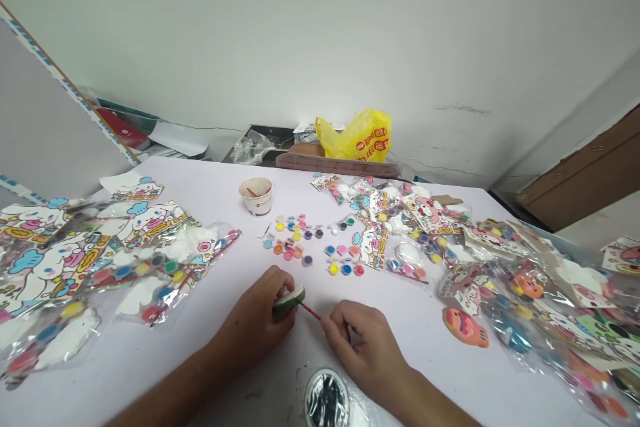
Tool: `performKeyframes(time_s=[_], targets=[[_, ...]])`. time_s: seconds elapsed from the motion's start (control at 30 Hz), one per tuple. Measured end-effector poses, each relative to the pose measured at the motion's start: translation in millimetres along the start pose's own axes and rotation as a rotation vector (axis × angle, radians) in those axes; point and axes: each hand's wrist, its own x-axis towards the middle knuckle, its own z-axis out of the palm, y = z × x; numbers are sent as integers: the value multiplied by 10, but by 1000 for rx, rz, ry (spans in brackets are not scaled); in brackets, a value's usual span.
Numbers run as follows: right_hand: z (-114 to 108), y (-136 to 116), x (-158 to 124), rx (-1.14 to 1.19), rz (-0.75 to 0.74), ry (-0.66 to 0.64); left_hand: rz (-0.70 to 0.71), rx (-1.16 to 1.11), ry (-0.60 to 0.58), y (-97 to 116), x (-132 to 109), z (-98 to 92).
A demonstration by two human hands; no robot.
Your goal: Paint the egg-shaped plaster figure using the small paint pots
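Note:
My left hand is closed around a small plaster figure, white on top with green paint along its edge. Between the thumb and fingers of my right hand is a thin red paintbrush. The brush tip touches the green edge of the figure, or lies very close to it. Just beyond my hands stand several small paint pots in joined strips, in yellow, blue, red, pink and other colours. A paper cup with a brush leaning inside stands farther back.
Bagged plaster painting kits cover the left side, and more kits pile up on the right. A painted fish-shaped piece lies near my right hand. A round black-centred object sits at the front edge. Behind the table is a yellow plastic bag.

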Motion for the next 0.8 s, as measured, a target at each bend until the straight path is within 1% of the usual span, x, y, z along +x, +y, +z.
performKeyframes(time_s=[0.13,0.23,0.37,0.5,0.67,0.8], targets=[[1,-3,5,-15,4,29,5,8,-9,-4,-6,2],[-5,-4,3,-9,-18,15,11,11,-5,0,-7,3],[-10,-14,-10,-29,7,23,2,17,-7,-5,-8,8],[-4,-21,-8,-21,-37,15,4,43,-11,-8,-11,10],[-5,-9,11,-56,-4,51,6,50,-7,10,-12,7],[-4,1,1,-39,-31,16,-8,37,-10,10,-25,1]])
